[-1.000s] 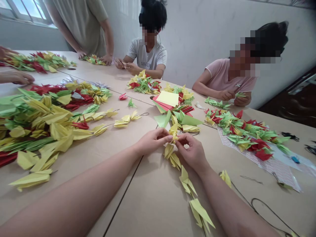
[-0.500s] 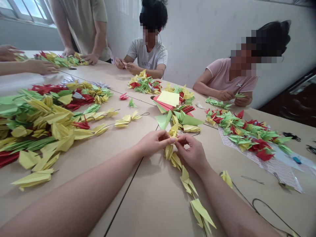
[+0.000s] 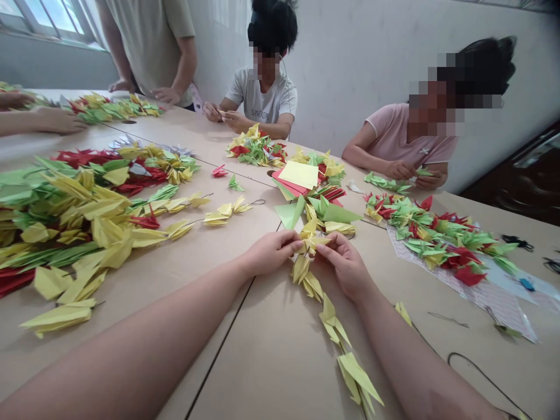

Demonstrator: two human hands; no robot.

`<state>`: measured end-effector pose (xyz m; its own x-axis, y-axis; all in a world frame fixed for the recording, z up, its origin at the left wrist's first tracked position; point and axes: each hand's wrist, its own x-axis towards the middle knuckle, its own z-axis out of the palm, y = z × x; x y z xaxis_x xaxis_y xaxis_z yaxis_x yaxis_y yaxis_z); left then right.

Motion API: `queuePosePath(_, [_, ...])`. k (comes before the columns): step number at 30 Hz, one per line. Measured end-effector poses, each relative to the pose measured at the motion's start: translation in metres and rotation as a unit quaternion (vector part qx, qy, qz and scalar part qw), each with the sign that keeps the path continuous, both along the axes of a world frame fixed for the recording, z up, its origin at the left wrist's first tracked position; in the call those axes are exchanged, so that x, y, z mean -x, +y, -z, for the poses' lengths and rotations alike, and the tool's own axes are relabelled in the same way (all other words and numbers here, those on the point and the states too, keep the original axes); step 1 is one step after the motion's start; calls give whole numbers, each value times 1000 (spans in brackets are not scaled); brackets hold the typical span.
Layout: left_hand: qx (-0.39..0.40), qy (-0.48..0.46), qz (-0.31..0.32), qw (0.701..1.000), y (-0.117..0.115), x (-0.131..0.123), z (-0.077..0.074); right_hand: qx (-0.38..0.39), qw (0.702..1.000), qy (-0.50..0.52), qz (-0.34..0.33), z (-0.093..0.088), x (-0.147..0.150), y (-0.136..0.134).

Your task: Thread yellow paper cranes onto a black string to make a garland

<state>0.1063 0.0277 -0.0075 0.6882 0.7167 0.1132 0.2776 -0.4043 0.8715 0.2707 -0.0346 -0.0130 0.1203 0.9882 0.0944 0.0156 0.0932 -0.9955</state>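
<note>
Pinching a yellow folded piece (image 3: 314,241) between left hand (image 3: 269,254) and right hand (image 3: 349,271), close together, strand (image 3: 331,318) already strung down to 5 o'clock, though flat sheets (image 3: 299,173) at 12 o'clock look unfolded, so probably unfinished imo.

- To your left, the table (image 3: 262,361) carries a large heap of yellow, green and red folded paper (image 3: 100,205).
- Ahead of you, a small red paper piece (image 3: 219,171) lies near a green one (image 3: 235,184).
- On your right, a mostly red and green heap (image 3: 459,239) rests partly on a patterned sheet (image 3: 503,309); you have a blue object (image 3: 527,284) (too small to make out) near it.
- Across from you sit a person in a printed shirt (image 3: 262,99) and a person in pink (image 3: 389,137).
- At your upper left is a window (image 3: 52,17).
</note>
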Motion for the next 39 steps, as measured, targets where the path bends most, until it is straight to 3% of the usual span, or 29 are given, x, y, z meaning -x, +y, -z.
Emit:
queuePosePath(5, [15, -18, 33, 999, -1, 1, -2, 29, 999, 21, -29, -3, 3, 0])
queuePosePath(9, [14, -18, 37, 999, -2, 1, -2, 37, 996, 19, -77, -3, 5, -3])
queuePosePath(15, [-3, 4, 34, 999, -2, 2, -2, 71, 992, 37, -96, -6, 4, -7])
queuePosePath(20, [29, -13, 50, 998, -1, 2, -1, 71, 988, 58, -127, -8, 3, -8])
queuePosePath(39, [71, -26, 60, 995, 1, 4, -4, 49, 988, 77, -126, -6, -3, -7])
